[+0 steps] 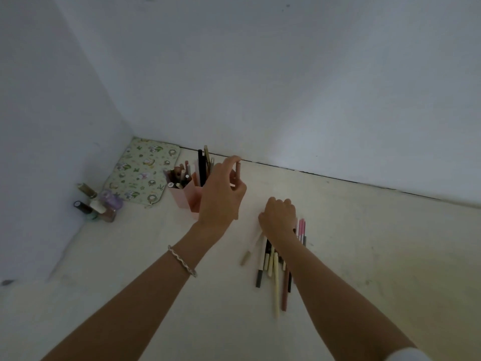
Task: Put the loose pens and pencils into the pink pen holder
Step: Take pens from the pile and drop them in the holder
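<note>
Currently I read the left grip [221,194] as pinching a brown pen [238,168], long axis upright, just right of the pink pen holder [182,200]; the holder lies nearer this grip. The right grip [278,217] rests curled on the loose pens [276,272], and I cannot tell whether it clasps one. The pale surface [364,256] meets white walls [286,74] in a corner beside a patterned pouch [140,173] and small bottles [99,207].
</note>
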Motion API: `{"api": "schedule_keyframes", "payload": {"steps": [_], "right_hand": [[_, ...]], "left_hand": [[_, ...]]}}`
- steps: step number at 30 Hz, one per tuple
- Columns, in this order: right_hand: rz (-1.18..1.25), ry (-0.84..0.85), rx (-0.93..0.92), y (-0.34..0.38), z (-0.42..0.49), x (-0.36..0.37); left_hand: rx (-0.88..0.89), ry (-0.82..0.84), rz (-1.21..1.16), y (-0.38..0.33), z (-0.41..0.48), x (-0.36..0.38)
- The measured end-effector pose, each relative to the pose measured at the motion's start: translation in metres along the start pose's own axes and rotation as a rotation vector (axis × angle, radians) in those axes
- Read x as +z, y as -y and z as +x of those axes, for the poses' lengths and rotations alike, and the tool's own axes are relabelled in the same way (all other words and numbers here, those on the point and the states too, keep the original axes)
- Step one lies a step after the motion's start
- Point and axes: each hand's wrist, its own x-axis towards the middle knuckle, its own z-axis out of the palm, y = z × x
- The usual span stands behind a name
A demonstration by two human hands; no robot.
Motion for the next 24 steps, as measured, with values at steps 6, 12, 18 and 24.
{"api": "schedule_keyframes", "payload": {"steps": [6,12,18,24], "right_hand": [[0.344,0.025,0.069,0.007,0.008,-0.01],[0.863,-0.268,0.198,0.002,0.032,-0.063],[1.061,-0.421,0.104,0.006,0.029,-0.085],[1.218,-0.55,-0.017,0.03,0.02,-0.1]], "left_hand": [[0.051,-0.049,-0.06,-0.001,0.006,-0.006],[0.017,-0.29,-0.025,0.02,0.049,-0.044],[0.029,-0.181,0.232,0.041,0.067,-0.051],[0.068,-0.209,0.504,0.047,0.07,-0.063]]}}
